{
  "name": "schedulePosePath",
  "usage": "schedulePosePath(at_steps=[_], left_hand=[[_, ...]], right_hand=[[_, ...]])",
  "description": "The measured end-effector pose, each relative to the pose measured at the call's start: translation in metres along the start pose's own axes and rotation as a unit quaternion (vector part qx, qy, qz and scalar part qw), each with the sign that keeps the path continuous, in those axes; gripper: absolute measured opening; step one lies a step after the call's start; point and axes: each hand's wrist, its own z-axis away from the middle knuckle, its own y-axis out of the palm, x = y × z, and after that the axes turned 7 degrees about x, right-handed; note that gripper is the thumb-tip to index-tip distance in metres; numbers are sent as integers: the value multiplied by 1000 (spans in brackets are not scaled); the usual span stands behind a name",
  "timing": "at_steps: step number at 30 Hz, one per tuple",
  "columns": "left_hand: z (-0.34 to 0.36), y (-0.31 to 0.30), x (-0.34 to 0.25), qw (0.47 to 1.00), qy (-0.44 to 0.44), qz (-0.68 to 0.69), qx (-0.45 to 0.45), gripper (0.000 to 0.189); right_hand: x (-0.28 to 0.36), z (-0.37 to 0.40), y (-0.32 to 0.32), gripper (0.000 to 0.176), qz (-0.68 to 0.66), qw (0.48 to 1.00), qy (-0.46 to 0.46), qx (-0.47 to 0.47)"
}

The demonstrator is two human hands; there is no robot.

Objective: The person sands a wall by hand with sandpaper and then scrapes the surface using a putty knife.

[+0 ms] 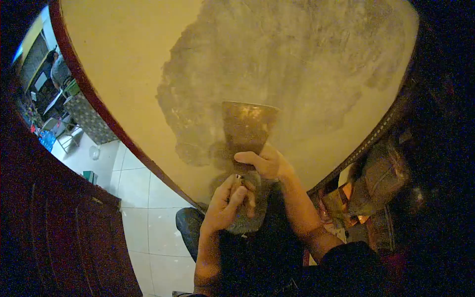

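My right hand [264,162] grips the narrow lower end of a flared, brownish putty knife blade [250,123], thumb lying across its face. The blade's wide edge points up and overlaps a large grey, smeared patch [277,59] on the yellow surface [123,64]. Just below, my left hand [230,200] is closed, fingers curled round a small thing with a shiny metal end [239,176]; I cannot tell what it is. Beneath the left hand a greyish, rounded flat piece [247,227] shows over my lap.
A dark red edge [99,106] borders the yellow surface on the left. Beyond it are pale floor tiles [136,218], a dark panelled door [59,232] and a person [60,72] in the far background. Mixed objects [356,198] stand in shadow on the right.
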Motion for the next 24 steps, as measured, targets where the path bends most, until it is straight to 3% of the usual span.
schedulePosePath(at_steps=[1,3,5,7,9,14,16,18,20,22,23,24], left_hand=[[-1,3,4,1000,3,3,-27,20],[-1,11,9,997,19,52,-50,18],[-1,12,15,991,31,100,-77,17],[-3,13,12,994,42,22,-103,18],[-3,10,12,995,39,-5,-89,18],[-1,3,21,998,21,-38,-55,18],[-1,1,17,993,63,-95,-38,19],[3,-1,3,983,65,-166,-37,19],[1,-2,2,969,66,-236,-38,21],[-7,-3,13,966,189,-161,-76,33],[-7,-6,14,964,196,-161,-75,33],[-6,-11,14,977,171,-102,-71,39]], right_hand=[[-2,-5,3,31,1,1000,4,-4],[-1,-9,9,34,-38,996,-83,-8],[-12,-12,1,31,-19,998,-58,-9],[-15,-9,-3,28,-1,999,-30,-11],[6,-7,2,27,-164,982,-51,-76],[10,3,7,32,-147,982,-44,-108],[8,10,5,35,-137,984,-55,-103],[9,24,-10,39,89,994,-54,27],[18,35,-12,39,91,994,-36,38],[23,49,-12,36,107,979,-117,-131],[-46,75,-28,35,346,927,-41,-138],[-112,93,-49,34,560,816,39,-138]])
